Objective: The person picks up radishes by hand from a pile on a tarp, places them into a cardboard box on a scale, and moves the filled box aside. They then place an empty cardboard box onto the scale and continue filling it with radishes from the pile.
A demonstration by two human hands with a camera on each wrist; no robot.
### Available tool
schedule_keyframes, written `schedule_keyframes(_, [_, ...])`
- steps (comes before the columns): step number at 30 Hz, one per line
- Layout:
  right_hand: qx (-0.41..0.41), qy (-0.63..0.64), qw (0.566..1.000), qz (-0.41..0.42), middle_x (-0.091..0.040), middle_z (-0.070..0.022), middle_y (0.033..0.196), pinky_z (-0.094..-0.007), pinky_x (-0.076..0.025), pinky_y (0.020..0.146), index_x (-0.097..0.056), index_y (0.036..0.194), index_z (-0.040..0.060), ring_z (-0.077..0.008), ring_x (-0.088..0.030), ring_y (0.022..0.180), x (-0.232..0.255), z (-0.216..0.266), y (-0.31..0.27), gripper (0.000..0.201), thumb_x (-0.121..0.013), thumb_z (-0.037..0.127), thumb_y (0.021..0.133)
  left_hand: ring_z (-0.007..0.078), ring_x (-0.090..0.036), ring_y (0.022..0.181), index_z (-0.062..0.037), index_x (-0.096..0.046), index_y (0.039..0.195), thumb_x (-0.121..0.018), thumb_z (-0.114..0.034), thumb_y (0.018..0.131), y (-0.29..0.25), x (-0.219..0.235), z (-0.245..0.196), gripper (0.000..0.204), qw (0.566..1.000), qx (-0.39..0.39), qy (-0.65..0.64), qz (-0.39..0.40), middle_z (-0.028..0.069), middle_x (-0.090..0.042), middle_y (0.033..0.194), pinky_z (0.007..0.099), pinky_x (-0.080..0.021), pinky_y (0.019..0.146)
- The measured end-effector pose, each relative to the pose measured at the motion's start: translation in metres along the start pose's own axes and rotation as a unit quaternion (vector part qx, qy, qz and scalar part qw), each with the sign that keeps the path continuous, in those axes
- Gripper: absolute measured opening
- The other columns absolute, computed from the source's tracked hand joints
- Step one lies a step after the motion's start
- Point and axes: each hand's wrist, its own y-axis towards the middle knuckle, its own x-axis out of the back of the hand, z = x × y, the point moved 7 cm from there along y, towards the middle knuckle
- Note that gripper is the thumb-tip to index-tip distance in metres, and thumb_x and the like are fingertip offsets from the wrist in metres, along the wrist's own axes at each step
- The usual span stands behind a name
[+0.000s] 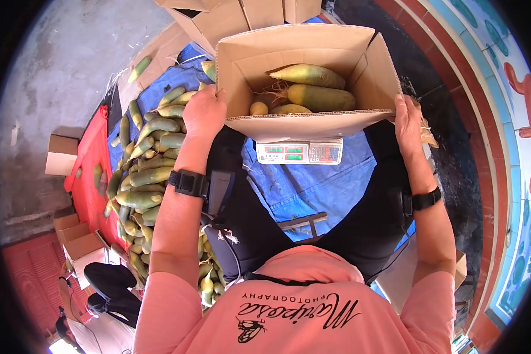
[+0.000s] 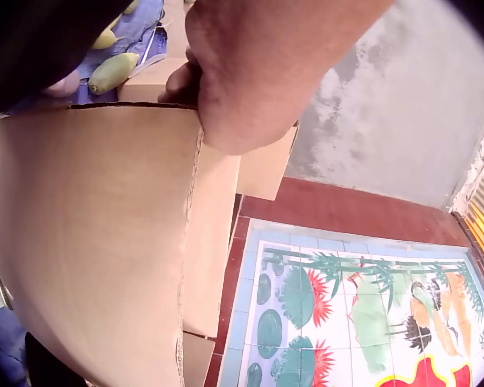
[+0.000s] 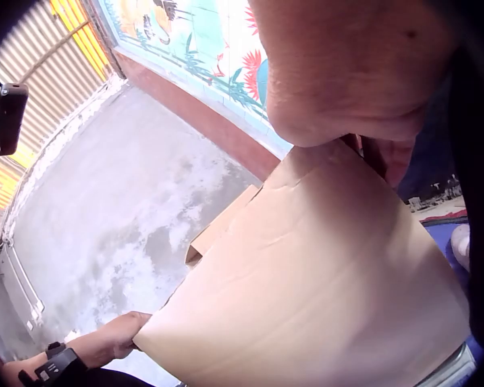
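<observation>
An uncovered cardboard box [image 1: 312, 125] stands in front of the person, tilted so its inside shows in the head view. Several green radishes [image 1: 321, 97] lie inside it, some with thin roots. My left hand [image 1: 205, 112] grips the box's near left corner, fingers curled over the edge. At the near right corner my right hand [image 1: 407, 124] holds the edge, thumb on the outside. Both wrist views show a plain box wall, with the left hand [image 2: 242, 89] and the right hand [image 3: 355, 89] at its top edge. A digital scale [image 1: 299, 151] with lit displays shows below the box, partly hidden by it.
A heap of green radishes [image 1: 150, 159] lies on a blue tarp [image 1: 312, 194] to the left. More cardboard boxes [image 1: 224, 26] stand behind. A red cloth [image 1: 91, 194] and another person [image 1: 109, 301] are at left; a tiled wall [image 1: 501, 177] runs along the right.
</observation>
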Motion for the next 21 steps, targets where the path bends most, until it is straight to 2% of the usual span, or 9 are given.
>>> schedule_keyframes(4, [-0.021,0.021,1.000,0.010,-0.053,-0.0202,0.075,-0.0376,-0.045,0.074,-0.055,0.101,-0.0071,-0.0305,-0.057,0.076,-0.001,-0.003,0.000,0.050,-0.042,0.041,0.099,0.0434,-0.060,0.086,-0.0026,-0.063,0.090,-0.050,-0.036,0.091,-0.001,0.000,0.003,0.036,0.999,-0.011,0.010,-0.033,0.0249,-0.063,0.086,0.0494,-0.046,0.074])
schedule_keyframes(6, [-0.080,0.097,0.992,0.021,-0.054,-0.0196,0.078,-0.0356,-0.046,0.076,-0.056,0.105,-0.0072,-0.0285,-0.059,0.080,0.000,0.000,-0.006,0.052,-0.044,0.043,0.099,0.0439,-0.060,0.085,-0.0024,-0.062,0.089,-0.049,-0.038,0.092,-0.003,0.001,0.005,0.038,0.999,-0.014,0.008,-0.041,0.0248,-0.063,0.084,0.0494,-0.046,0.073])
schedule_keyframes(10, [-0.054,0.072,0.996,0.026,-0.059,-0.0198,0.084,-0.0336,-0.048,0.077,-0.057,0.109,-0.0062,-0.0271,-0.061,0.084,0.019,0.014,-0.020,0.051,-0.043,0.042,0.099,0.0447,-0.059,0.083,-0.0019,-0.061,0.087,-0.045,-0.044,0.095,-0.010,0.008,0.006,0.045,0.999,-0.005,-0.009,-0.047,0.0250,-0.062,0.082,0.0491,-0.046,0.071])
schedule_keyframes(12, [0.037,-0.078,0.995,0.058,-0.063,-0.0193,0.090,-0.0327,-0.048,0.076,-0.059,0.109,-0.0046,-0.0257,-0.062,0.085,0.031,0.023,-0.028,0.043,-0.046,0.035,0.099,0.0447,-0.060,0.084,-0.0026,-0.061,0.088,-0.045,-0.045,0.095,-0.008,0.009,0.010,0.046,0.999,0.000,-0.012,-0.048,0.0246,-0.063,0.084,0.0507,-0.047,0.072])
schedule_keyframes(16, [0.052,-0.124,0.990,0.042,-0.063,-0.0192,0.090,-0.0340,-0.048,0.075,-0.061,0.107,-0.0035,-0.0265,-0.062,0.082,0.050,0.033,-0.054,0.033,-0.052,0.027,0.097,0.0453,-0.061,0.084,-0.0031,-0.060,0.088,-0.044,-0.046,0.095,-0.006,0.010,0.016,0.047,0.997,0.000,-0.046,-0.065,0.0240,-0.064,0.085,0.0525,-0.047,0.073])
schedule_keyframes(18, [0.047,-0.150,0.987,0.042,-0.063,-0.0188,0.090,-0.0356,-0.048,0.076,-0.063,0.103,-0.0019,-0.0305,-0.063,0.083,0.055,0.042,-0.066,0.023,-0.057,0.018,0.093,0.0454,-0.060,0.084,-0.0029,-0.060,0.088,-0.044,-0.046,0.095,-0.008,0.012,0.014,0.047,0.997,-0.006,-0.052,-0.063,0.0241,-0.064,0.085,0.0525,-0.047,0.073])
schedule_keyframes(21, [0.062,-0.211,0.975,0.035,-0.064,-0.0181,0.093,-0.0369,-0.049,0.076,-0.063,0.099,-0.0003,-0.0348,-0.063,0.085,0.056,0.053,-0.080,0.018,-0.059,0.015,0.091,0.0458,-0.060,0.085,-0.0025,-0.059,0.087,-0.044,-0.046,0.095,-0.008,0.010,0.012,0.046,0.996,-0.012,-0.059,-0.061,0.0244,-0.064,0.084,0.0524,-0.047,0.073])
